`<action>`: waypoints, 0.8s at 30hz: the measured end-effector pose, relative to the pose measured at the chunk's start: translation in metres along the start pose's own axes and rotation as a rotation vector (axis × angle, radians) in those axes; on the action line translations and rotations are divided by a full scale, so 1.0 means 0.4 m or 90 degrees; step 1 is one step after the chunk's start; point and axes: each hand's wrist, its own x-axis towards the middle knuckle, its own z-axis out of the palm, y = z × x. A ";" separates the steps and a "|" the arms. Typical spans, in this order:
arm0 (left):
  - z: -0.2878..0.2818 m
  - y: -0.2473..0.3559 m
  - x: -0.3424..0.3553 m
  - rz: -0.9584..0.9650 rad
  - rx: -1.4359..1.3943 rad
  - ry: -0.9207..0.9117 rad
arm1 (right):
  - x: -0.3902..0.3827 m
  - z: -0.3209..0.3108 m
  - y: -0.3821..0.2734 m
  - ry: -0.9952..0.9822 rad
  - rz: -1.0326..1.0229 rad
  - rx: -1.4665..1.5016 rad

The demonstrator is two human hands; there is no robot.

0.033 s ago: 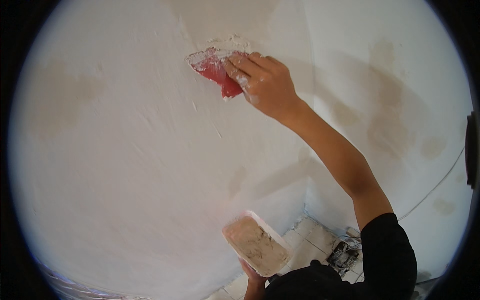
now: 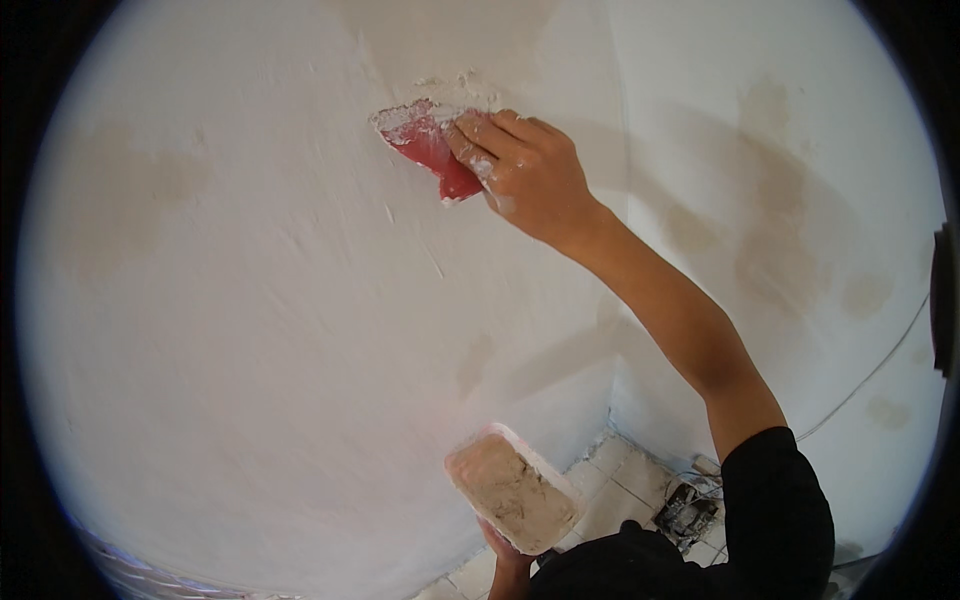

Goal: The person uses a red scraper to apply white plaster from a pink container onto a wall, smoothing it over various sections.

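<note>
My right hand (image 2: 535, 175) presses a red putty scraper (image 2: 430, 145), a flat plastic blade, against the white wall (image 2: 300, 350). Its fingers are closed on the blade and smeared with white putty. Along the scraper's upper edge sits a ragged ridge of wet putty (image 2: 465, 90), just below a beige patch on the wall. Low in the view, my left hand (image 2: 503, 543) grips the lower left side of a pale rectangular tub (image 2: 533, 452). Beige putty (image 2: 500, 485) fills much of it. The tub hides most of the left fingers.
A second wall (image 2: 760, 250) with beige patches meets the first at a corner on the right. Below lies a tiled floor (image 2: 610, 505) with a dark, dusty object (image 2: 688, 512) on it. A thin cable (image 2: 870, 375) runs across the right wall.
My right hand and the scraper have shifted very slightly down the wall. The left hand and the tub stay where they were.
</note>
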 end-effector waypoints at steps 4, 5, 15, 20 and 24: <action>0.018 0.008 -0.010 -0.026 -0.045 -0.025 | -0.033 -0.016 -0.028 -0.013 -0.043 0.054; 0.019 0.007 -0.008 -0.033 -0.059 -0.032 | -0.049 -0.020 -0.039 -0.024 -0.037 0.061; -0.003 0.005 -0.006 -0.029 -0.049 -0.019 | -0.005 -0.084 0.038 0.034 0.179 0.165; -0.026 -0.008 0.003 -0.039 -0.046 -0.022 | 0.034 -0.006 0.111 0.041 0.229 0.060; 0.003 0.000 -0.006 -0.057 -0.079 -0.008 | 0.020 -0.014 0.016 -0.091 0.235 0.090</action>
